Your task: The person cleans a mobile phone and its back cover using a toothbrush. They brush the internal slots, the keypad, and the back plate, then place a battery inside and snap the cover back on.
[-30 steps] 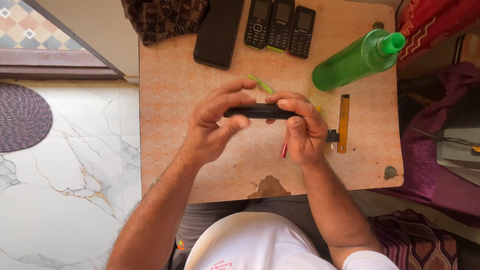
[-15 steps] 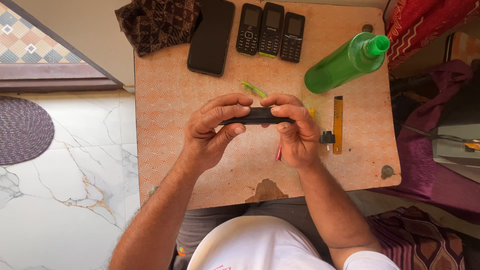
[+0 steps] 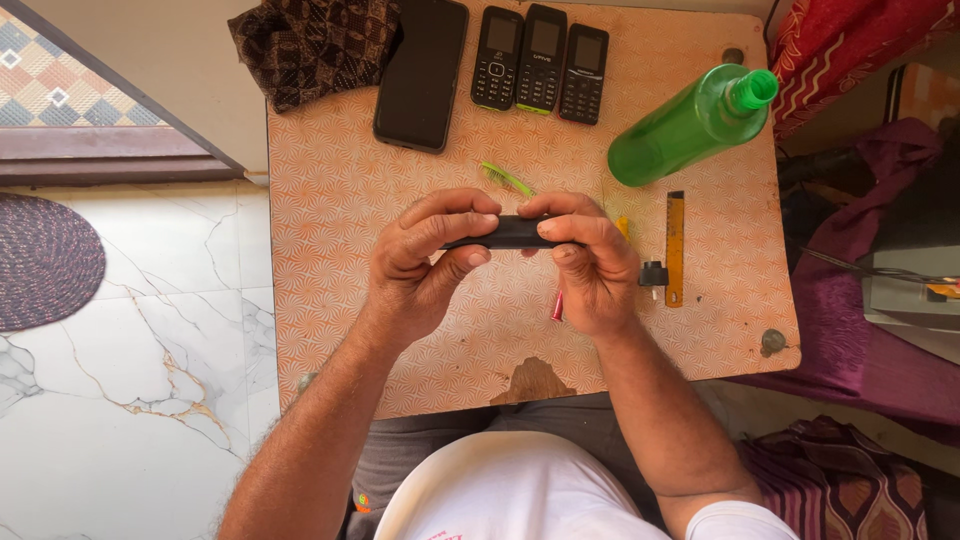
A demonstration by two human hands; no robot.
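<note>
Both my hands hold a small black phone [image 3: 512, 233] edge-on above the middle of an orange patterned table [image 3: 330, 200]. My left hand [image 3: 425, 260] grips its left end with fingers on top and thumb beneath. My right hand [image 3: 590, 262] pinches the right end the same way. Most of the phone's body is hidden by my fingers. A green toothbrush-like tool [image 3: 507, 178] lies just beyond my hands. A red pen-like tool [image 3: 557, 305] pokes out under my right hand.
At the table's far edge lie a black smartphone [image 3: 421, 75], three keypad phones [image 3: 540, 60] and a dark patterned cloth [image 3: 315, 45]. A green bottle [image 3: 690, 125] lies on its side at right, near a yellow ruler [image 3: 676, 248] and a small black part [image 3: 653, 274].
My hands and the phone keep the same grip, with the fingers shifting slightly along the phone. The view has drifted a little, so the table sits lower in frame.
</note>
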